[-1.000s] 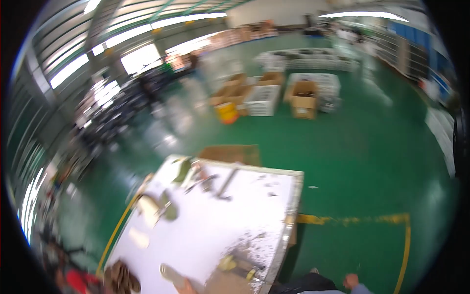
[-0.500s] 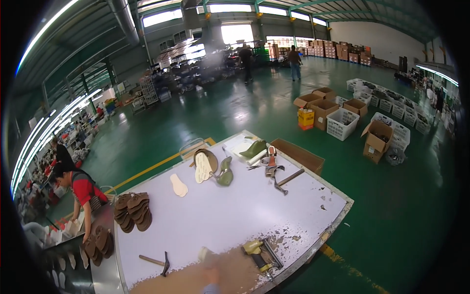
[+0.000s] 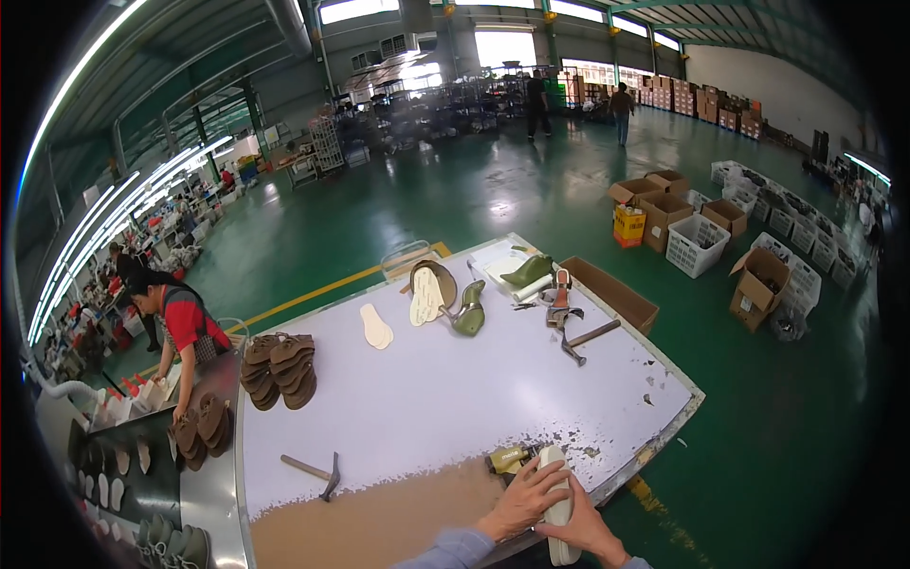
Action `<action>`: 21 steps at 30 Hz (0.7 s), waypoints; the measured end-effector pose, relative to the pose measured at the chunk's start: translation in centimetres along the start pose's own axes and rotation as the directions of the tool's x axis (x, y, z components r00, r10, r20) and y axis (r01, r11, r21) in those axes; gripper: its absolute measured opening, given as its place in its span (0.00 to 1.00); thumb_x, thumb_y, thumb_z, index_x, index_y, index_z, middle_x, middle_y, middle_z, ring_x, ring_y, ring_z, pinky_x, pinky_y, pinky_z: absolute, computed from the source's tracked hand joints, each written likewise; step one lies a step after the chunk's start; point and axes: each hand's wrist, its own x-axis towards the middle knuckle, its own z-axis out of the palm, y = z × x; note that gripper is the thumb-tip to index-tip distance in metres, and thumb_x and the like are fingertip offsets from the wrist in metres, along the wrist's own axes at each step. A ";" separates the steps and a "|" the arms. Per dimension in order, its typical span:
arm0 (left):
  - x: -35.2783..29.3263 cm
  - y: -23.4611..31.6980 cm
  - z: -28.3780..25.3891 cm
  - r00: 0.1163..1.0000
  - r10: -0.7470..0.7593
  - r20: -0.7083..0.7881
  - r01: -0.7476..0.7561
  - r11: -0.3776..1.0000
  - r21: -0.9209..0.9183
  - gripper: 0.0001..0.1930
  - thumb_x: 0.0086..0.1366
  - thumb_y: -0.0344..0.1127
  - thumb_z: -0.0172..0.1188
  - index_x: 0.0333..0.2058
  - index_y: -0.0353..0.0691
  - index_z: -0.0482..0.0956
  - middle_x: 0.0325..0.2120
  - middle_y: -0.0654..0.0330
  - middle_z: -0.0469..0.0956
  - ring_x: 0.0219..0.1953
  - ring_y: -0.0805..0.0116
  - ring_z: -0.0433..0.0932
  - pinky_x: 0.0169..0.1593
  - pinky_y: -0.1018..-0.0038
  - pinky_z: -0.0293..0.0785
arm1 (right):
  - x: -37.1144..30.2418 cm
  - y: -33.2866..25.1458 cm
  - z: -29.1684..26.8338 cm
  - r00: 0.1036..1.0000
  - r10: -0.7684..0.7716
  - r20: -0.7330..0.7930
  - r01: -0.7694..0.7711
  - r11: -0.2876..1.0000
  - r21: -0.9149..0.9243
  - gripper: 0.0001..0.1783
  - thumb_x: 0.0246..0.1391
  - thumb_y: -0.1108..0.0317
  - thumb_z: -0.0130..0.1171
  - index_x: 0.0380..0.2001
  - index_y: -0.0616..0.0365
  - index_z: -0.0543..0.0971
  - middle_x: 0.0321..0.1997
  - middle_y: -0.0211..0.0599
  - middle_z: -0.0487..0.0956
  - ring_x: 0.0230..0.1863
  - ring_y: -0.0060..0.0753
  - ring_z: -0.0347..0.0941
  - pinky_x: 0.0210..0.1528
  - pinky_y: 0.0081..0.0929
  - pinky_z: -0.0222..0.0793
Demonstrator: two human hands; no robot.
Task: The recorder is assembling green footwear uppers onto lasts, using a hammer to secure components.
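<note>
**A:** Going from your left, what could go wrong here?

**Me:** Furthest left, a co-worker in a red shirt (image 3: pixel 185 322) leans over the side bench, well apart from me, so no trouble there. On the counter (image 3: pixel 427 398) a hammer (image 3: pixel 313 471) lies near my side, on the bare white part, left of my hands. If I swing my left arm out, I judge I could knock it off the near rim. The stack of brown soles (image 3: pixel 280 370) sits further back and looks safe.

**A:** And what you're holding?

**Me:** My left hand (image 3: pixel 521 500) lies over a pale off-white sole (image 3: pixel 557 503), fingers curled on its upper part. My right hand (image 3: pixel 583 531) grips it from below, fingers wrapped around the lower part. It sits at the near right edge of the counter, and its lower end hangs past the rim. That's my worry: if either grip loosens, I think it would tip off onto the green floor (image 3: pixel 777 446).

**A:** Anything touching it?

**Me:** A small yellow-and-dark tool (image 3: pixel 507 460) lies just beside its top end; I can't tell whether they touch. A push forward might shove it.

**A:** How does the sole look?

**Me:** Long, narrow, rounded at the top, plain and smooth, light against the counter's brown patch.
</note>
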 end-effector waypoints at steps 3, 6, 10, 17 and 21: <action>0.6 1.7 -0.4 0.965 -0.116 -0.235 0.129 0.991 0.042 0.25 0.56 0.31 0.56 0.54 0.49 0.71 0.58 0.57 0.65 0.63 0.58 0.60 0.65 0.58 0.50 | -0.4 0.0 0.1 0.976 -0.155 -0.154 0.163 0.986 0.043 0.58 0.36 0.60 0.73 0.64 0.66 0.47 0.57 0.54 0.65 0.54 0.39 0.68 0.53 0.32 0.68; 0.3 2.8 3.3 0.596 -0.802 -0.040 0.352 0.306 -0.885 0.33 0.65 0.44 0.55 0.62 0.34 0.54 0.60 0.47 0.59 0.62 0.57 0.59 0.63 0.64 0.57 | -1.1 -1.3 -0.1 0.955 0.130 -0.268 -0.008 0.911 0.412 0.55 0.36 0.60 0.73 0.62 0.67 0.52 0.57 0.55 0.66 0.59 0.43 0.64 0.58 0.36 0.63; -0.4 4.9 4.3 0.635 -0.554 0.538 0.114 -0.622 -0.775 0.29 0.67 0.46 0.51 0.60 0.34 0.58 0.56 0.53 0.65 0.56 0.63 0.68 0.57 0.68 0.66 | -0.4 -2.2 -1.1 0.960 -0.028 -0.278 0.042 0.998 0.044 0.51 0.36 0.60 0.73 0.60 0.67 0.56 0.55 0.52 0.67 0.57 0.41 0.66 0.56 0.34 0.65; 0.6 5.3 1.2 0.692 -0.614 0.380 0.144 -0.398 -0.906 0.27 0.64 0.47 0.57 0.54 0.32 0.66 0.47 0.56 0.73 0.47 0.67 0.73 0.51 0.71 0.70 | -0.6 -3.2 -2.2 0.987 0.033 -0.155 0.025 0.935 0.354 0.44 0.45 0.66 0.68 0.62 0.66 0.56 0.58 0.51 0.65 0.56 0.38 0.68 0.55 0.31 0.67; -0.2 6.1 1.5 0.651 -0.650 0.390 0.155 -0.390 -0.908 0.27 0.62 0.45 0.60 0.53 0.33 0.68 0.46 0.57 0.74 0.47 0.69 0.73 0.50 0.73 0.70 | -1.4 -3.0 -2.4 0.994 0.065 -0.085 -0.007 0.833 0.554 0.41 0.49 0.70 0.64 0.62 0.67 0.55 0.60 0.51 0.63 0.57 0.38 0.67 0.56 0.31 0.68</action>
